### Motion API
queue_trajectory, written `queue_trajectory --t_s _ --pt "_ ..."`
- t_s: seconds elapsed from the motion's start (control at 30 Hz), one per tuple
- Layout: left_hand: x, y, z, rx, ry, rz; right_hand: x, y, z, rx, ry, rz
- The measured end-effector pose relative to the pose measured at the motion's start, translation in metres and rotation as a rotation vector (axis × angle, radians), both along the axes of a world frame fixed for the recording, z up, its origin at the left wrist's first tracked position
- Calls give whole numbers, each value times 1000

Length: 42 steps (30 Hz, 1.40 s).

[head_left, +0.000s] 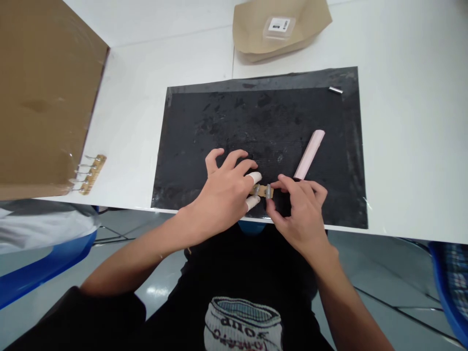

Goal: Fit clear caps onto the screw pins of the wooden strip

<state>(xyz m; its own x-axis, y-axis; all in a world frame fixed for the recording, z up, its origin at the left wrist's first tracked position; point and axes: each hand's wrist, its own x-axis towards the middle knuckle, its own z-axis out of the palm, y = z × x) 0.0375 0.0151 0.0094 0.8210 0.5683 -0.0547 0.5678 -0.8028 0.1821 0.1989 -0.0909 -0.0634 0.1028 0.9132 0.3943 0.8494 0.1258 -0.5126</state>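
Over the near part of a black mat (219,117), both hands meet at a small tan strip (262,190) carrying grey metal pieces. My left hand (227,190) pinches the strip's left end between thumb and index finger, both wearing white finger covers; its other fingers are spread. From the other side, my right hand (302,209) has its thumb and index finger closed around the strip's right end, at a grey metal piece (269,191). The fingers partly hide the strip. Just beyond my right hand lies a pale pink bar (309,154), set at a slant.
A short silver cylinder (335,90) lies at the mat's far right corner. Behind the mat, a brown paper tray (252,46) holds a clear labelled box (279,28). At left stand a large cardboard box (47,97) and a tan strip with several metal prongs (93,174).
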Motion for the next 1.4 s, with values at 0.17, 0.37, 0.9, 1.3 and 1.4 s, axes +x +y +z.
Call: queue_trajectory --t_s 0.17,0.37,0.9,1.3,1.4 --pt "5 1 4 -26 -15 -10 0 0 0 1 -2 12" --pt "12 1 3 -8 -39 -37 1 0 -2 -8 2 7" --pt "13 -1 -2 25 -90 -42 1 0 -2 9 16 4" --pt "8 0 3 12 -62 -28 0 0 -3 15 21 8" --pt "1 3 10 -15 -31 -26 0 0 -2 10 26 3"
